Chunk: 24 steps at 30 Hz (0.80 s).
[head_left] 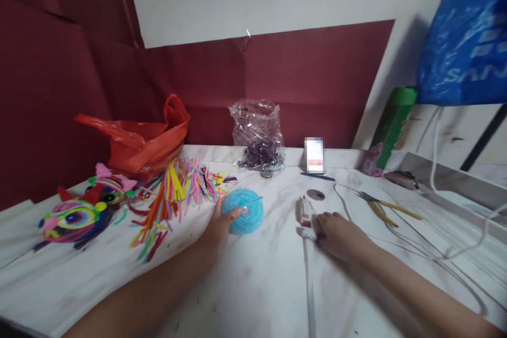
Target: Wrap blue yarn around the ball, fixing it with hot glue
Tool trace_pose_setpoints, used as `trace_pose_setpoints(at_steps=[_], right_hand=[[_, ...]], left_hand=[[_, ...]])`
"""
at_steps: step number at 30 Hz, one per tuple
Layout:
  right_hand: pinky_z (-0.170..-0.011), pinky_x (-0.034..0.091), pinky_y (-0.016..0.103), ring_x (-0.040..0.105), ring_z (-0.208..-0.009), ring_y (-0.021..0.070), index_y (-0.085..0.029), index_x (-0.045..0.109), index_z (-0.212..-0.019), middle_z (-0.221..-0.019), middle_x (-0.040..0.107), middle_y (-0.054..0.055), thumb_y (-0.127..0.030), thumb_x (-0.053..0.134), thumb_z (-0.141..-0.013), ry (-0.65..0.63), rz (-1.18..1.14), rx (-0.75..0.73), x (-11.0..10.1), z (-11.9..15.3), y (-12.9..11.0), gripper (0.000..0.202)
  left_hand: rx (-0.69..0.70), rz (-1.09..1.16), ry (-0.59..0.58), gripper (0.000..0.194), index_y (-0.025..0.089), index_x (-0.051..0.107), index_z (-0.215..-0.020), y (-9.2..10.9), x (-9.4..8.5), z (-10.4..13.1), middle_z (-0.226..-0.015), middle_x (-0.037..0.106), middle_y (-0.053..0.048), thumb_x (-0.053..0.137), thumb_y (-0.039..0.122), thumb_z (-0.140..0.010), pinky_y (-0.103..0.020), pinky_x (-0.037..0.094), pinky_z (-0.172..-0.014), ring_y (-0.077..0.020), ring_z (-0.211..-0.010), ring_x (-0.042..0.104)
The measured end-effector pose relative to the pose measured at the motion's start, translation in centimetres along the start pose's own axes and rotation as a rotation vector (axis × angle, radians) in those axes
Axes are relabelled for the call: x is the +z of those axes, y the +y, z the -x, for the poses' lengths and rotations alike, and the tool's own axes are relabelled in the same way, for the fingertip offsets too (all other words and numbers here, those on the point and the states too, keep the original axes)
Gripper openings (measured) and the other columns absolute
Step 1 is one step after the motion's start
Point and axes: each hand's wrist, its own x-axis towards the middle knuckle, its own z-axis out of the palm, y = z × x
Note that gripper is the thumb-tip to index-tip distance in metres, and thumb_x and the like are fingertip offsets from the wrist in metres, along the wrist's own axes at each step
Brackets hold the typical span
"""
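Note:
My left hand (pixel 220 222) grips a light-blue round coil (pixel 249 219), thumb across its top and the other fingers hidden beneath. A thin blue end lies over the coil. To the right, my right hand (pixel 336 229) rests low over the table with its fingers curled. Its fingertips are beside a small white device (pixel 306 214) with a reddish part, and a white strip (pixel 309 285) runs from it toward me. Whether those fingers hold anything is hidden.
Colourful fuzzy strips (pixel 170 190) and decorated animal-like figures (pixel 71 219) lie left, before a red plastic bag (pixel 146 137). A clear bag (pixel 257 137) and a phone (pixel 315 156) stand behind. Yellow-handled pliers (pixel 390 208), wires (pixel 420 251) and a green-pink can (pixel 390 132) are right.

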Motion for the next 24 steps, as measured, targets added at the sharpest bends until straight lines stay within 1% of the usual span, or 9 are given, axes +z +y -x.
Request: trace_pose_setpoints(at_steps=[4, 7, 9, 11, 12, 13, 15, 19, 24], right_hand=[[-0.069, 0.044, 0.033, 0.059, -0.086, 0.0266, -0.018, 0.058, -0.082, -0.088, 0.064, 0.011, -0.015, 0.048, -0.073, 0.185, -0.068, -0.063, 0.1, 1.2, -0.4, 0.013], [-0.063, 0.047, 0.033, 0.062, -0.075, 0.0253, -0.023, 0.060, -0.092, -0.085, 0.066, 0.008, -0.027, 0.052, -0.075, 0.294, -0.401, -0.086, -0.2, 2.6, -1.2, 0.019], [-0.059, 0.049, 0.034, 0.062, -0.067, 0.0246, -0.026, 0.062, -0.091, -0.082, 0.069, 0.006, -0.035, 0.052, -0.079, 0.335, -0.642, -0.057, -0.3, 3.7, -2.0, 0.018], [-0.055, 0.050, 0.033, 0.063, -0.064, 0.0237, -0.026, 0.063, -0.097, -0.084, 0.070, 0.007, -0.042, 0.048, -0.083, 0.307, -0.732, -0.060, -0.4, 4.7, -3.0, 0.026], [-0.053, 0.050, 0.033, 0.063, -0.063, 0.0238, -0.026, 0.064, -0.097, -0.081, 0.071, 0.007, -0.043, 0.048, -0.084, 0.332, -0.797, -0.023, -0.5, 5.2, -3.5, 0.027], [-0.058, 0.052, 0.033, 0.065, -0.067, 0.0244, -0.025, 0.064, -0.099, -0.083, 0.071, 0.008, -0.043, 0.050, -0.083, 0.262, -0.855, -0.060, -0.5, 5.6, -4.1, 0.027], [-0.063, 0.052, 0.031, 0.066, -0.070, 0.0238, -0.025, 0.066, -0.092, -0.080, 0.071, 0.007, -0.040, 0.051, -0.083, 0.270, -0.917, -0.129, -0.7, 6.2, -5.0, 0.023], [-0.055, 0.051, 0.026, 0.064, -0.064, 0.0199, -0.024, 0.066, -0.088, -0.073, 0.069, 0.004, -0.038, 0.053, -0.083, 0.153, -0.871, -0.228, -0.9, 6.3, -5.9, 0.020], [-0.057, 0.051, 0.025, 0.063, -0.065, 0.0192, -0.022, 0.065, -0.089, -0.075, 0.068, 0.004, -0.035, 0.050, -0.084, 0.121, -0.828, -0.251, -0.8, 6.2, -6.0, 0.021]], left_hand=[[0.031, -0.046, 0.058, 0.073, 0.024, 0.046, -0.120, -0.3, 0.0, -0.7, -0.102, 0.065, -0.005, 0.079, 0.035, -0.056, -0.033, 0.050, -0.080, -0.0230, -0.092, 0.063], [0.064, -0.089, 0.056, 0.069, 0.023, 0.044, -0.119, -0.2, 0.1, -0.8, -0.109, 0.062, -0.007, 0.077, 0.035, -0.060, -0.034, 0.051, -0.080, -0.0245, -0.096, 0.061], [0.070, -0.119, 0.084, 0.069, 0.022, 0.044, -0.118, 0.0, 0.2, -0.7, -0.111, 0.060, -0.008, 0.078, 0.034, -0.060, -0.035, 0.051, -0.079, -0.0263, -0.099, 0.060], [0.063, -0.142, 0.096, 0.071, 0.022, 0.043, -0.118, 0.2, 0.2, -0.6, -0.112, 0.060, -0.008, 0.079, 0.033, -0.058, -0.035, 0.051, -0.079, -0.0279, -0.101, 0.059], [0.059, -0.150, 0.089, 0.071, 0.022, 0.043, -0.118, 0.2, 0.3, -0.6, -0.113, 0.059, -0.008, 0.079, 0.033, -0.058, -0.036, 0.051, -0.079, -0.0284, -0.101, 0.059], [0.059, -0.158, 0.080, 0.071, 0.022, 0.042, -0.118, 0.2, 0.3, -0.5, -0.114, 0.059, -0.009, 0.078, 0.032, -0.058, -0.036, 0.051, -0.079, -0.0288, -0.102, 0.059], [0.062, -0.170, 0.073, 0.073, 0.022, 0.042, -0.119, 0.2, 0.3, -0.5, -0.116, 0.058, -0.009, 0.079, 0.032, -0.056, -0.038, 0.051, -0.080, -0.0301, -0.104, 0.059], [0.060, -0.181, 0.065, 0.077, 0.024, 0.044, -0.117, 0.0, 0.4, -0.3, -0.118, 0.058, -0.010, 0.080, 0.033, -0.050, -0.041, 0.050, -0.082, -0.0328, -0.106, 0.058], [0.074, -0.222, 0.032, 0.074, 0.024, 0.045, -0.115, 0.1, 0.7, 0.0, -0.118, 0.057, -0.011, 0.079, 0.034, -0.050, -0.041, 0.051, -0.081, -0.0333, -0.107, 0.057]])
